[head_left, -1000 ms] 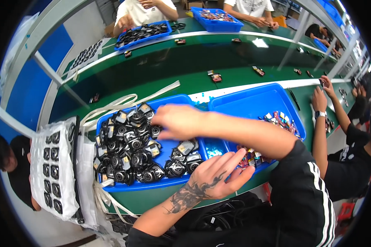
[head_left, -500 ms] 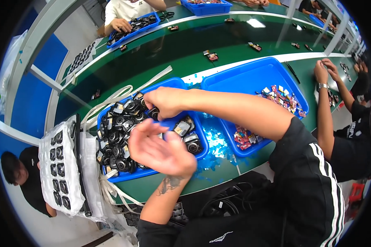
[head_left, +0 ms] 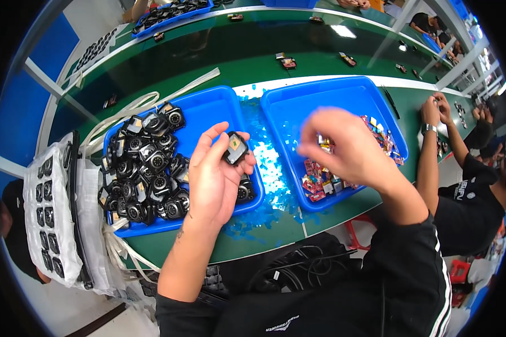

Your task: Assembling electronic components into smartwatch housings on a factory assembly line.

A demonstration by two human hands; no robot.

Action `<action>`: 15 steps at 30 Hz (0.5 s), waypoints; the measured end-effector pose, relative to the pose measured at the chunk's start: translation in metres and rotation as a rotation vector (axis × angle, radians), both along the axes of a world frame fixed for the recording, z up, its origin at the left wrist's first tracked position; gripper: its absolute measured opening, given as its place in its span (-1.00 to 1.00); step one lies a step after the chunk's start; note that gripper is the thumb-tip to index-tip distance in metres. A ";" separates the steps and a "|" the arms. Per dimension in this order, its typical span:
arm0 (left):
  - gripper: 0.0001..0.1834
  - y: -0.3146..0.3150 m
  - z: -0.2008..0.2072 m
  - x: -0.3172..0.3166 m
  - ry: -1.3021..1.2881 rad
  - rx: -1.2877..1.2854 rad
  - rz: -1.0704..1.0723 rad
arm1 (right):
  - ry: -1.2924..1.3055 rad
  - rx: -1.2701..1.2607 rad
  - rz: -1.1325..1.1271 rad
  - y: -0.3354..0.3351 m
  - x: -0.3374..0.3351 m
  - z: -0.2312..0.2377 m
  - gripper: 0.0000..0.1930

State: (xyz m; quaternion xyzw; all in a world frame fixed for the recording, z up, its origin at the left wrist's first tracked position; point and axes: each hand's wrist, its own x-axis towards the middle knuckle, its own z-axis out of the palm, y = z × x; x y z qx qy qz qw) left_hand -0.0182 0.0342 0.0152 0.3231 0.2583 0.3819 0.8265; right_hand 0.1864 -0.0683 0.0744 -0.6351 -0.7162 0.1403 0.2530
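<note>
In my left hand point(head_left: 212, 182) is a black smartwatch case point(head_left: 236, 149), gripped between thumb and fingers with its pale inner side and a yellowish patch facing up. That hand is over the right part of the left blue tray point(head_left: 216, 101), where many similar black cases point(head_left: 143, 163) lie heaped. My right hand point(head_left: 343, 147) hovers above the right blue tray point(head_left: 315, 90). Its fingers are curled downward and smeared by motion, so what they hold, if anything, cannot be made out. Small red circuit boards point(head_left: 320, 182) lie in that tray, partly hidden by the hand.
Small blue film pieces point(head_left: 264, 168) litter the green table between the trays. White straps point(head_left: 146, 101) run behind the left tray. Wrapped sheets of black cases point(head_left: 48, 216) stand at the left. Boards point(head_left: 287, 62) sit along the dark belt. A co-worker's hands point(head_left: 433, 109) are at the right.
My right hand has left the case tray and swung right over the board tray. My left hand, empty and blurred before, has turned palm up and now holds a smartwatch case.
</note>
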 end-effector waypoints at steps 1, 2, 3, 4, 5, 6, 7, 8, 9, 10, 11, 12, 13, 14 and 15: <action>-0.68 0.000 0.004 0.004 -0.009 -0.027 -0.011 | -0.150 -0.164 0.011 -0.015 0.007 0.001 -0.78; -0.68 -0.001 0.004 0.007 -0.009 -0.033 -0.013 | -0.141 -0.213 0.017 -0.027 0.010 -0.009 -0.78; -0.67 -0.003 0.005 0.011 0.013 0.030 -0.014 | -0.131 -0.262 0.024 -0.035 0.009 -0.022 -0.79; -0.65 -0.005 0.005 0.013 0.038 0.094 -0.012 | -0.190 -0.253 0.001 -0.039 0.005 -0.029 -0.79; -0.65 -0.007 0.004 0.014 0.042 0.091 -0.008 | -0.186 -0.255 0.007 -0.041 0.003 -0.030 -0.79; -0.64 -0.009 0.003 0.014 0.064 0.152 -0.034 | -0.157 -0.252 -0.042 -0.042 0.003 -0.030 -0.79; -0.61 -0.010 0.003 0.013 0.086 0.214 -0.061 | -0.128 -0.249 -0.091 -0.043 0.002 -0.030 -0.79; -0.64 -0.010 -0.001 0.013 0.124 0.314 -0.061 | -0.070 -0.254 -0.084 -0.043 0.003 -0.028 -0.80; -0.64 -0.011 -0.001 0.013 0.127 0.313 -0.059 | -0.067 -0.255 -0.081 -0.046 0.004 -0.026 -0.80; -0.66 -0.014 -0.001 0.014 0.155 0.360 -0.080 | 0.015 -0.215 -0.095 -0.048 0.007 -0.025 -0.80; -0.67 -0.015 0.000 0.014 0.182 0.407 -0.101 | 0.096 -0.176 -0.110 -0.049 0.008 -0.024 -0.81; -0.64 -0.015 0.001 0.013 0.211 0.417 -0.102 | 0.187 -0.160 -0.173 -0.047 0.009 -0.021 -0.79; -0.64 -0.017 0.003 0.013 0.206 0.414 -0.104 | 0.249 -0.131 -0.236 -0.049 0.011 -0.021 -0.80; -0.62 -0.018 0.005 0.013 0.188 0.399 -0.123 | 0.405 -0.118 -0.277 -0.050 0.013 -0.024 -0.82; -0.59 -0.020 0.005 0.014 0.170 0.385 -0.143 | 0.561 -0.103 -0.318 -0.051 0.013 -0.028 -0.83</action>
